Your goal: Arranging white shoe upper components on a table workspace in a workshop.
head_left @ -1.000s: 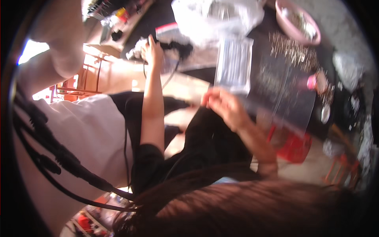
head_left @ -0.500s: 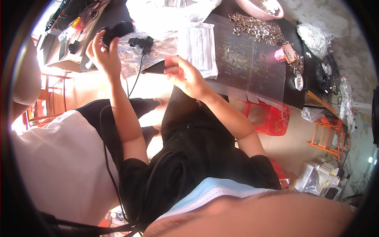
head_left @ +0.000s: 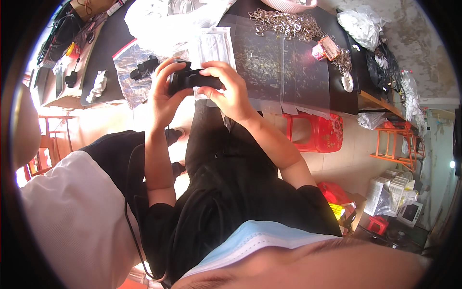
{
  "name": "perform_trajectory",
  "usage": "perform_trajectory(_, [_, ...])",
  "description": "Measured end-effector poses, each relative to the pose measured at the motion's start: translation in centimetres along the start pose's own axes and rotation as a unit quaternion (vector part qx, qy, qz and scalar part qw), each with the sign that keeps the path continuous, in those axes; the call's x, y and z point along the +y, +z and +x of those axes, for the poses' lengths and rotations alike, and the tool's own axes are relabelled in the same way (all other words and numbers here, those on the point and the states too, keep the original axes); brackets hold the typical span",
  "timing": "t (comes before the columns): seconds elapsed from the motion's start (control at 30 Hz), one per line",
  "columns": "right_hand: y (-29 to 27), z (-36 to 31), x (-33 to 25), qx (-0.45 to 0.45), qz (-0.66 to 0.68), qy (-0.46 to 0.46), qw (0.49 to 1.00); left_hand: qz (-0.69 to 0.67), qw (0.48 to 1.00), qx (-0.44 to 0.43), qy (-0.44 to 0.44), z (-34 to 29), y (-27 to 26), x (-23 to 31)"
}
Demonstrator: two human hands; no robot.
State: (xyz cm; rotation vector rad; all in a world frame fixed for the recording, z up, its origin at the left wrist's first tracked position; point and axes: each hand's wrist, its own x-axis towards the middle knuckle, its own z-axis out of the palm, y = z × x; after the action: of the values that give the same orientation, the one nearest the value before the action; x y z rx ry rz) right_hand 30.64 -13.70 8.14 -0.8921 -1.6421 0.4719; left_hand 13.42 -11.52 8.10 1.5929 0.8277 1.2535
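Note:
A black device (head_left: 190, 81) with a rounded, boxy body is held in front of me at the table's edge. On its left end the fingers of my left hand (head_left: 163, 98) are closed, and my right hand (head_left: 231, 94) grips the right end between thumb and fingers. The device's kind does not show clearly. A small whitish piece (head_left: 199, 94) shows just below it, by the right thumb. Beyond my left hand, a smaller black clip-like device (head_left: 144, 68) lies on a clear plastic bag (head_left: 126, 72). A packet of face masks (head_left: 211, 48) lies behind my hands.
Metal snap hooks (head_left: 284, 24) are heaped on the dark table (head_left: 344, 94), near a pink basket (head_left: 291, 6) and a pink container (head_left: 318, 52). A red stool (head_left: 315, 132) stands under the right side. Someone in a white shirt (head_left: 77, 207) is close at my left.
My left hand has brought the black device rightward and nearer. My right hand, earlier empty, has closed on its other end. The view has shifted slightly.

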Motion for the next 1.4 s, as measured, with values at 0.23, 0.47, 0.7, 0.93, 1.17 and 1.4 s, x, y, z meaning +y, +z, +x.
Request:
perform_trajectory(0.23, [-0.7,-0.5,0.0,0.028,-0.214,-0.097,0.972,0.129,0.99,0.048,0.025,-0.4,0.1,-0.5])
perform_trajectory(0.47, [-2.2,0.3,-0.2,-0.052,-0.169,-0.067,0.982,0.194,0.978,0.052,0.049,-0.3,0.8,-1.0])
perform_trajectory(0.7, [-3.8,0.7,-0.9,-0.182,-0.032,0.023,0.983,0.293,0.953,0.063,0.039,-0.5,1.8,-0.5])
perform_trajectory(0.93, [-4.3,3.1,-2.1,-0.132,-0.167,-0.179,0.961,0.427,0.902,-0.065,0.014,-0.8,3.1,-0.9])
perform_trajectory(1.17, [-1.2,1.7,-0.6,-0.041,0.156,0.065,0.985,0.327,0.943,0.008,0.056,-0.6,2.3,-1.1])
perform_trajectory(1.4, [-1.1,-2.4,0.6,-0.067,-0.134,-0.002,0.989,0.278,0.957,0.045,0.071,-0.9,2.5,-1.8])
